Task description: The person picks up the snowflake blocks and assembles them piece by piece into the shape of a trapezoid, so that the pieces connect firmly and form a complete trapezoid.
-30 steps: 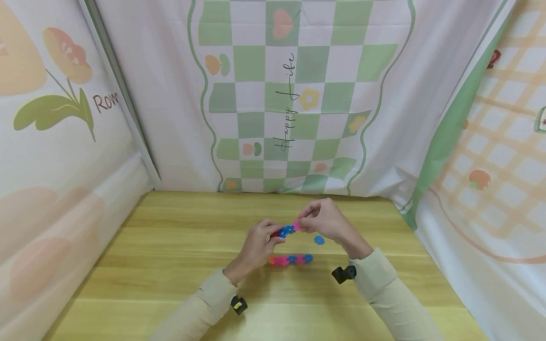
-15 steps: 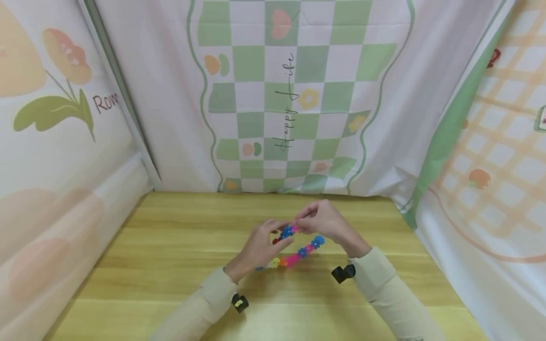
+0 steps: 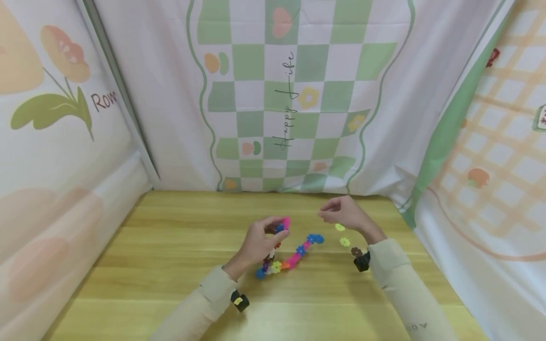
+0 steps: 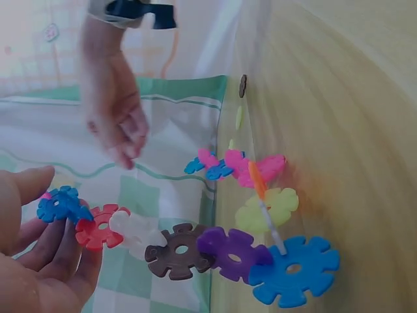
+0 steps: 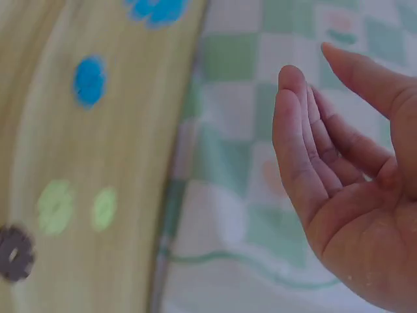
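My left hand (image 3: 258, 241) pinches the upper end of a chain of interlocked flower-shaped plastic discs (image 3: 294, 260). A pink disc (image 3: 286, 221) sticks up past its fingertips. In the left wrist view, blue, red, white, brown and purple discs (image 4: 257, 253) run down from the fingers to a larger-looking blue disc (image 4: 316, 261) near the table. From there the chain bends back along the wood through yellow, orange and pink. My right hand (image 3: 347, 215) holds nothing; in the right wrist view its fingers are relaxed, with thumb and fingertips apart. It hovers just above two loose yellow-green discs (image 3: 344, 242).
A loose brown disc (image 3: 356, 252) lies below the right wrist, by the black wrist camera (image 3: 361, 262). One loose blue disc (image 5: 89, 81) lies close to the chain's far end. Cloth curtains (image 3: 179, 156) hang behind and beside the wooden table (image 3: 170, 222).
My right hand has let go of the pink disc and moved right, uncovering the yellow-green and brown discs. The chain's lower part has swung into a bend on the table; my left hand stays on it.
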`<move>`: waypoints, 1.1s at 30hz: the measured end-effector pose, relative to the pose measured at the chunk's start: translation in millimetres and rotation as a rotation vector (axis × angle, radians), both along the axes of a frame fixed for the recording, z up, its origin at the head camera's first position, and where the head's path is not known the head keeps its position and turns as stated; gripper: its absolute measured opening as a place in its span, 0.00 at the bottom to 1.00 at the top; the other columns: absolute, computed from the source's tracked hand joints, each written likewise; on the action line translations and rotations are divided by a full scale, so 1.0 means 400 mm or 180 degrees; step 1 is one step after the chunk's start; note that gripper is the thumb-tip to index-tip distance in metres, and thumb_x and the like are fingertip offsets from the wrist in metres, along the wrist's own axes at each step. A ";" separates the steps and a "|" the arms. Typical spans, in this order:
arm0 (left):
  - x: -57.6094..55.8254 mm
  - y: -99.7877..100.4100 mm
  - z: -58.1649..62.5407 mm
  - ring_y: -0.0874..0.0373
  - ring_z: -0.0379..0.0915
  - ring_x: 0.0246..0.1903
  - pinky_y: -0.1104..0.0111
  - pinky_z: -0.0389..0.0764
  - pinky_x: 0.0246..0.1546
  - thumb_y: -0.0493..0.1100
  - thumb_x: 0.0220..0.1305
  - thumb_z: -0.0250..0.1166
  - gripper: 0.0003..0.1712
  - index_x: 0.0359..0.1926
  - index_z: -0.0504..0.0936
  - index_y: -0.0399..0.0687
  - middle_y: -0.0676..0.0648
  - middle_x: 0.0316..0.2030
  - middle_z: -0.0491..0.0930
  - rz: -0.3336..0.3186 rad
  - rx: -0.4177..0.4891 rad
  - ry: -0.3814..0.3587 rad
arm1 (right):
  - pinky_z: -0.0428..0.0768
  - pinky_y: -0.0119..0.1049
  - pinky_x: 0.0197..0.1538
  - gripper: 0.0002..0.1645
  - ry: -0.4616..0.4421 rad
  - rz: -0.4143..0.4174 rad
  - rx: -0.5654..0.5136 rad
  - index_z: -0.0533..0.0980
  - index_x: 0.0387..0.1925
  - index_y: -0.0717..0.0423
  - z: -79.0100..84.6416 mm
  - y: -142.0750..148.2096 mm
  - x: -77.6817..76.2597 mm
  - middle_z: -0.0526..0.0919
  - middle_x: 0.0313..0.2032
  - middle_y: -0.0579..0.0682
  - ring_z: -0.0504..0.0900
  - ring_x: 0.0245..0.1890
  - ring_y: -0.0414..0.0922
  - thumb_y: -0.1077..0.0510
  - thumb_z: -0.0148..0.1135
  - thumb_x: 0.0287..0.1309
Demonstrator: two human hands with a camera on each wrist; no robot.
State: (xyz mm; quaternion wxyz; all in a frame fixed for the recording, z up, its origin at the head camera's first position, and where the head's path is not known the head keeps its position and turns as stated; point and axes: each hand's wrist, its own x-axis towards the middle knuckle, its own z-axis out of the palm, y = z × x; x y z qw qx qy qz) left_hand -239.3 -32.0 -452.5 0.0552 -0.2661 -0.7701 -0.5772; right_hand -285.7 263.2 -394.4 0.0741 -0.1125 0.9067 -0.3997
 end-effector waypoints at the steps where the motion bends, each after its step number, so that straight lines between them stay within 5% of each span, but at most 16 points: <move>1: -0.001 -0.001 -0.002 0.53 0.86 0.46 0.67 0.89 0.50 0.45 0.72 0.70 0.22 0.62 0.83 0.40 0.43 0.48 0.89 -0.0008 0.0027 -0.0013 | 0.90 0.39 0.45 0.21 0.0051 0.0012 0.0102 0.83 0.54 0.64 -0.019 0.017 -0.009 0.91 0.43 0.58 0.90 0.41 0.48 0.50 0.68 0.71; 9: 0.007 -0.004 -0.004 0.51 0.86 0.48 0.64 0.88 0.54 0.44 0.71 0.71 0.23 0.62 0.83 0.40 0.42 0.49 0.88 0.0039 0.0175 -0.0196 | 0.89 0.47 0.51 0.22 0.0166 0.0254 0.0592 0.82 0.54 0.67 -0.168 0.059 -0.034 0.89 0.46 0.58 0.87 0.46 0.51 0.56 0.72 0.66; 15: 0.011 -0.007 0.001 0.49 0.86 0.49 0.59 0.88 0.56 0.45 0.72 0.71 0.23 0.63 0.82 0.40 0.41 0.50 0.88 0.0040 0.0224 -0.0248 | 0.88 0.50 0.54 0.22 0.0130 0.0396 0.0765 0.83 0.53 0.66 -0.212 0.035 -0.032 0.89 0.45 0.57 0.87 0.47 0.52 0.57 0.76 0.62; 24: 0.012 -0.010 0.004 0.52 0.85 0.51 0.59 0.87 0.57 0.46 0.72 0.71 0.22 0.62 0.83 0.42 0.44 0.51 0.88 0.0009 0.0266 -0.0341 | 0.87 0.41 0.47 0.09 0.0249 0.0138 0.0588 0.81 0.41 0.60 -0.211 0.022 -0.032 0.87 0.38 0.54 0.84 0.40 0.47 0.65 0.74 0.61; 33: 0.011 -0.014 0.003 0.51 0.85 0.51 0.59 0.87 0.57 0.46 0.71 0.72 0.23 0.61 0.83 0.40 0.43 0.52 0.87 -0.0011 0.0332 -0.0338 | 0.90 0.41 0.48 0.09 0.0738 0.0213 0.0126 0.83 0.46 0.60 -0.113 -0.028 -0.033 0.90 0.40 0.53 0.88 0.41 0.46 0.62 0.71 0.66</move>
